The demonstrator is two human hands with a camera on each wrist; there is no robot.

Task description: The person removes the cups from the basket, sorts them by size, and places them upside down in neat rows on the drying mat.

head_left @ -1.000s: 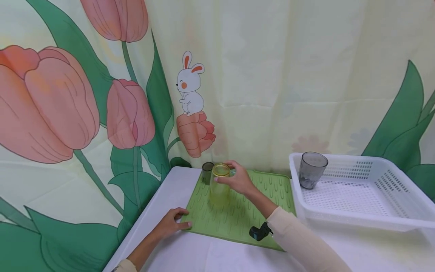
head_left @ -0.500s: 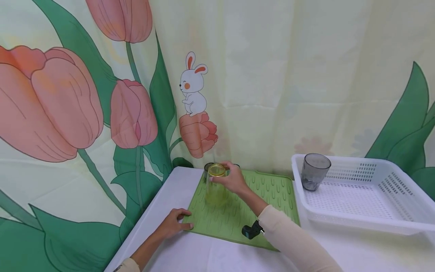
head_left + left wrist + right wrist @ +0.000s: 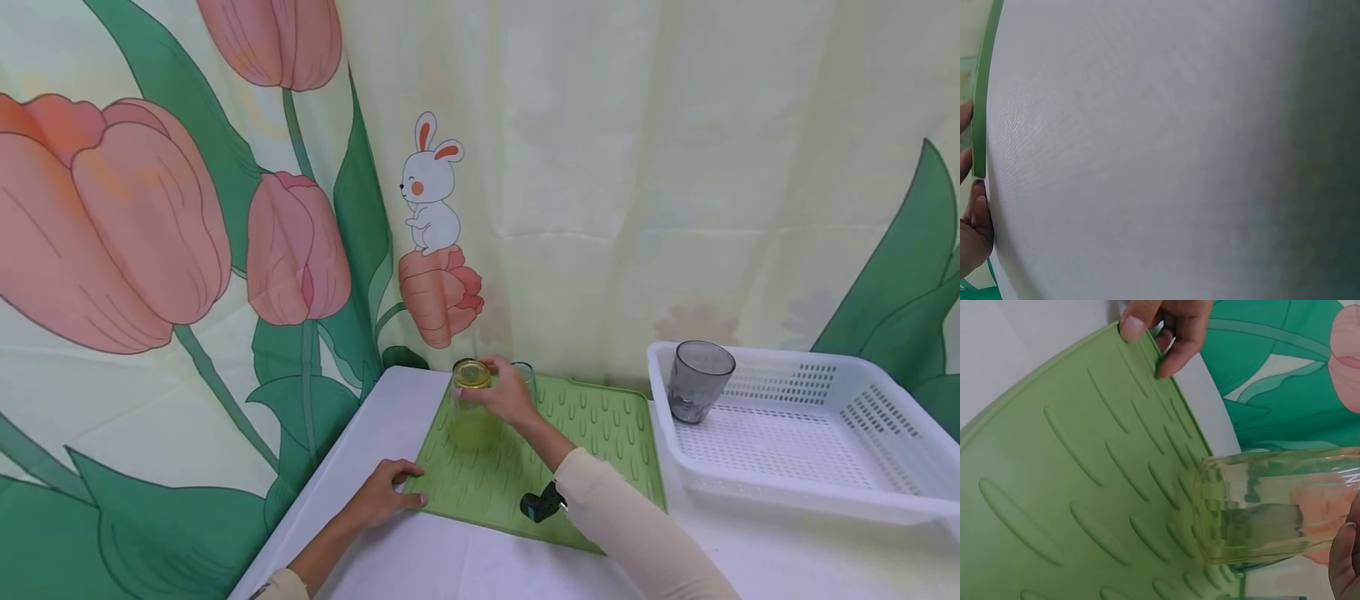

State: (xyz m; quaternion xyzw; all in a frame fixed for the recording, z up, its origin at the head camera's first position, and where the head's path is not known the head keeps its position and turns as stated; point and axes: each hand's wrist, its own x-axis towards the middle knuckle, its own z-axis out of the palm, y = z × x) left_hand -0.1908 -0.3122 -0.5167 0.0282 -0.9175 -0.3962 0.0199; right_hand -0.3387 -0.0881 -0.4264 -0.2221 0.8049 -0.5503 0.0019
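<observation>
My right hand [image 3: 510, 393] grips a yellow-tinted drinking glass [image 3: 474, 427] near its base, which faces up. Its mouth is down at the back left of a green ribbed drying mat [image 3: 592, 442]; whether the rim touches the mat I cannot tell. Seen from the right wrist, the yellow glass [image 3: 1272, 500] has a dark glass showing through it from behind. A clear glass [image 3: 528, 377] stands partly hidden behind my right hand. At the mat's near left corner my left hand [image 3: 382, 493] holds the edge, thumb [image 3: 1137, 322] on top and fingers along the side.
A white perforated basket [image 3: 780, 487] stands right of the mat, with a grey tumbler [image 3: 699, 383] tilted in its left end. A printed curtain [image 3: 600, 208] hangs behind the white table [image 3: 480, 567]. A black wrist camera [image 3: 542, 503] sits under my right forearm.
My right hand has carried the yellow glass a little left, in front of the small dark glass, which it now covers. The clear glass shows more. My left hand stays at the corner.
</observation>
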